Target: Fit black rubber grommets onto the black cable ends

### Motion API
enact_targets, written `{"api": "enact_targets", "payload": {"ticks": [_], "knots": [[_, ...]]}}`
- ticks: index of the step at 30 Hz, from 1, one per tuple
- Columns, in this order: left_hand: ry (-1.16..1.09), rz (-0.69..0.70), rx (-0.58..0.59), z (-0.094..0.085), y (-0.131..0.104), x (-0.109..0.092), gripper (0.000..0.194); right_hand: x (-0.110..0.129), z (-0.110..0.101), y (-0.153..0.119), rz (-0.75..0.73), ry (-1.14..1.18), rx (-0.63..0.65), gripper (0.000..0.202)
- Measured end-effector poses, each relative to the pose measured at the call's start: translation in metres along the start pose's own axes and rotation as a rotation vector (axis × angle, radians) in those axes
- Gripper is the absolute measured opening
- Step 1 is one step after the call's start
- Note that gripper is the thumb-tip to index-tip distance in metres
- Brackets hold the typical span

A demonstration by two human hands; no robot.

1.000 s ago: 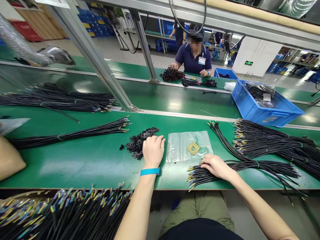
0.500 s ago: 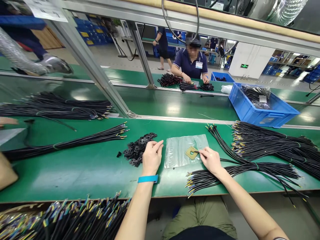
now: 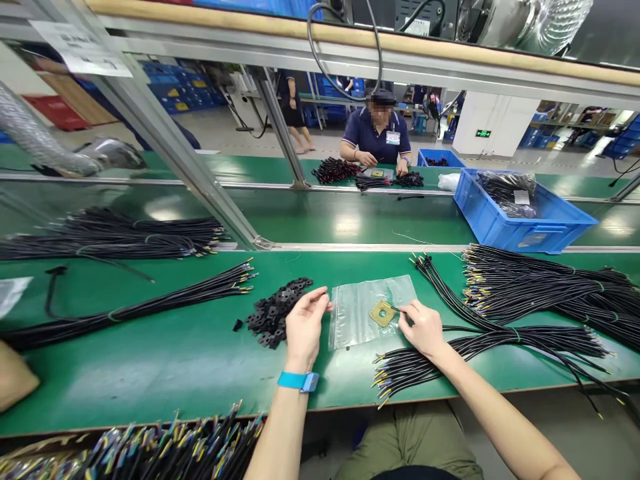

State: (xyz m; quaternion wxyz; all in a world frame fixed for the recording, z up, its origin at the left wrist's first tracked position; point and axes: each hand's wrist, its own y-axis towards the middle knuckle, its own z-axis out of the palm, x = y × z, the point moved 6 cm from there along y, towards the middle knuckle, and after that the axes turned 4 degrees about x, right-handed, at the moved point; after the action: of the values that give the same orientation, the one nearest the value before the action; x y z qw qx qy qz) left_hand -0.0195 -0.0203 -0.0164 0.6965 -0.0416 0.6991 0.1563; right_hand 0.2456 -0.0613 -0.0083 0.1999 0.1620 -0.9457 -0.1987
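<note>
Head view: right hand (image 3: 424,328), fingers clamped on thin black cable (image 3: 395,308), its end at yellowish square plate (image 3: 377,312) on green bench (image 3: 175,373); left hand (image 3: 303,330), fingers nearly together beside small black parts (image 3: 280,307), any hold impossible to tell. Apparently early: few black-fitted cables (image 3: 425,263), many bare-ended cables (image 3: 415,357) left.

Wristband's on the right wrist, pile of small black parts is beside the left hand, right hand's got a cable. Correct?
Not quite: the head view shows the blue wristband on the wrist of the left hand. The pile of small black parts is beside that hand, and the right hand holds a cable.
</note>
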Motion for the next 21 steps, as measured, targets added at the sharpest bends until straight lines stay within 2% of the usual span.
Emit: {"api": "enact_targets", "payload": {"ticks": [3,6,9,14,21], "knots": [[-0.260,-0.118,0.216,0.040,-0.004,-0.003,0.038,-0.005,-0.011,0.001,0.056,0.220,-0.117,0.024],[-0.372,-0.227,0.486,0.086,-0.006,-0.003,0.034,-0.009,-0.016,0.003,0.095,0.369,-0.169,0.030],[-0.421,-0.283,0.617,0.115,-0.005,0.002,0.031,-0.011,-0.015,0.003,0.104,0.455,-0.192,0.032],[-0.493,-0.347,0.655,0.130,-0.008,0.010,0.032,-0.013,-0.010,0.002,0.118,0.510,-0.203,0.030],[-0.507,-0.344,0.640,0.125,-0.014,0.008,0.032,-0.014,-0.011,0.003,0.144,0.514,-0.210,0.032]]}}
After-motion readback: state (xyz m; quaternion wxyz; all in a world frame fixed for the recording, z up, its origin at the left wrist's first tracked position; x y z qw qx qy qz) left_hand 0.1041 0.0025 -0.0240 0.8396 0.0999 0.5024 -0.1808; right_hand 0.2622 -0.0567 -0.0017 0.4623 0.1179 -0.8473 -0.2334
